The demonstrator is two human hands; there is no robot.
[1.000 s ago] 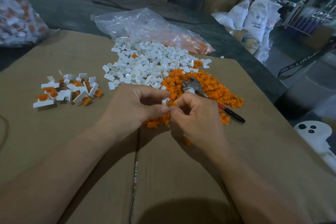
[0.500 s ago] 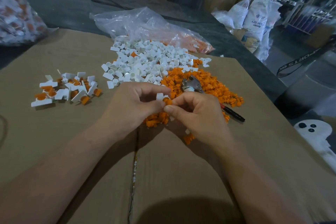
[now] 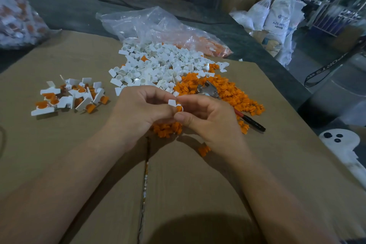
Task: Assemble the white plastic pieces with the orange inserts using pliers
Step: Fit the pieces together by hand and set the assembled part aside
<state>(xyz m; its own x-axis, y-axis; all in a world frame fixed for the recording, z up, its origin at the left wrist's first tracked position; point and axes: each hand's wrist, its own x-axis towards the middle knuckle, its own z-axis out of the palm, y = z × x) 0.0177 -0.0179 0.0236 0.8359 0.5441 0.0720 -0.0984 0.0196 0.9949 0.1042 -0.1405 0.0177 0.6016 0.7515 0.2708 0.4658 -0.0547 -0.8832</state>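
Soft light falls evenly on the cardboard point(image 3: 69, 154), with a dark rounded shadow at its near edge. Wide-angle distortion bends the borders, and the bag point(image 3: 17, 16) at far left is blurred.

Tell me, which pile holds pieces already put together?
The small pile at left: its white pieces hold orange inserts. The white heap and orange heap are loose parts.

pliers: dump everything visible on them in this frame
The pliers lie flat on the pile of orange inserts, right of the white pieces heap. Their silvery metal head points up-left. A handle with a red then black grip runs down-right onto the cardboard. The middle is hidden behind the right hand, which with the left hand pinches a white piece instead. Whether the jaws are open I cannot tell.
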